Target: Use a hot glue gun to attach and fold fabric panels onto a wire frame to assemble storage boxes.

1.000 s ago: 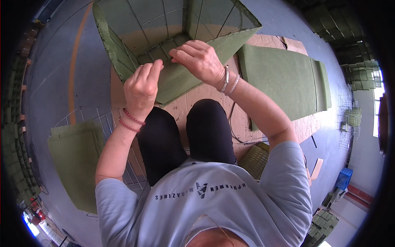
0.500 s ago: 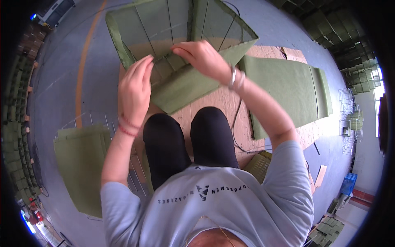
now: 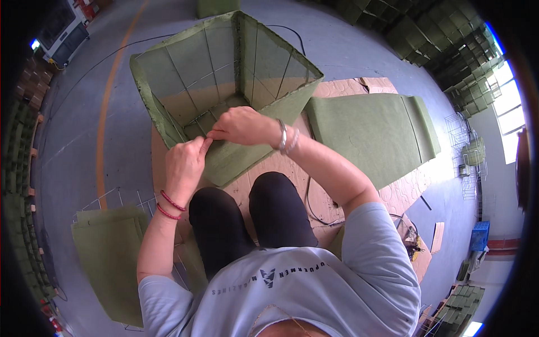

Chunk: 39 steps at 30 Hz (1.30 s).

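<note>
In front of my knees stands an open-topped box (image 3: 241, 163) of green fabric over a thin wire frame, tilted with a corner toward me. My left hand (image 3: 185, 165) pinches the near rim of the box close to that corner. Right beside it, the fingertips of my right hand (image 3: 241, 127) are pinched on the same rim, so the two hands nearly touch. The fingers cover the bit of fabric edge and wire between them. Inside the box, wires show along the walls and across the bottom.
Flattened cardboard (image 3: 407, 180) lies under the box, with green fabric panels (image 3: 370, 132) on it at right. More green panels (image 3: 109, 247) lie at left by wire frames (image 3: 115, 197). A black cable (image 3: 310, 205) runs near my right knee. Stacked green boxes (image 3: 438, 33) stand far right.
My hands, apart and blurred before, have come together at the box's near rim and closed on it. The view has shifted, showing more of the box's far side.
</note>
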{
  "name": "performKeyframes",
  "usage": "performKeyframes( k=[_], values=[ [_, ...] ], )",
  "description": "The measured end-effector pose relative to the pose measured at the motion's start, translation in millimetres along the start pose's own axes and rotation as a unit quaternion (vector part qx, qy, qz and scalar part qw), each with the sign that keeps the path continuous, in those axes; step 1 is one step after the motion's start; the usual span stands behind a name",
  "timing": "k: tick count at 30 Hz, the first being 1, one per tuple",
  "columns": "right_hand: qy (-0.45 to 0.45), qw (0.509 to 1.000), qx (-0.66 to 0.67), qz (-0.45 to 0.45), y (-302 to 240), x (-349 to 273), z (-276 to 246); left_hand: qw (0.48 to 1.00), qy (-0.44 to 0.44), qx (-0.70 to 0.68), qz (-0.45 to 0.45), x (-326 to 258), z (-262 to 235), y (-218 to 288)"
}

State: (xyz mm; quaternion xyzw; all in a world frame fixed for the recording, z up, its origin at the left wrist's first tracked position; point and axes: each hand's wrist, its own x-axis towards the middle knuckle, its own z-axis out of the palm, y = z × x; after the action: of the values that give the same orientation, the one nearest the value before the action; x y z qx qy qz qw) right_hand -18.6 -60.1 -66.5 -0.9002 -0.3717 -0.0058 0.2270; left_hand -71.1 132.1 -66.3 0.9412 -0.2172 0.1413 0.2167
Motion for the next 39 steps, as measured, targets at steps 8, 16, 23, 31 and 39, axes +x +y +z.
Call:
performKeyframes(
  k=[8,16,23,31,39],
  values=[
    [0.364,0.919,-0.151,0.027,40,-63,-26,0.985,0.143,0.012,0.1,-17,17,19],
    [0.189,0.965,-0.173,0.064,67,-74,-42,0.996,0.039,0.041,0.066,18,36,29],
    [-0.053,0.964,-0.186,0.18,89,-38,-60,0.985,-0.171,0.013,0.01,44,17,25],
    [0.241,0.958,-0.151,-0.041,62,-81,-29,0.994,0.048,-0.008,0.102,18,50,43],
    [0.043,0.994,-0.094,0.017,89,-64,-53,0.997,0.023,-0.055,0.056,47,51,43]
  ],
)
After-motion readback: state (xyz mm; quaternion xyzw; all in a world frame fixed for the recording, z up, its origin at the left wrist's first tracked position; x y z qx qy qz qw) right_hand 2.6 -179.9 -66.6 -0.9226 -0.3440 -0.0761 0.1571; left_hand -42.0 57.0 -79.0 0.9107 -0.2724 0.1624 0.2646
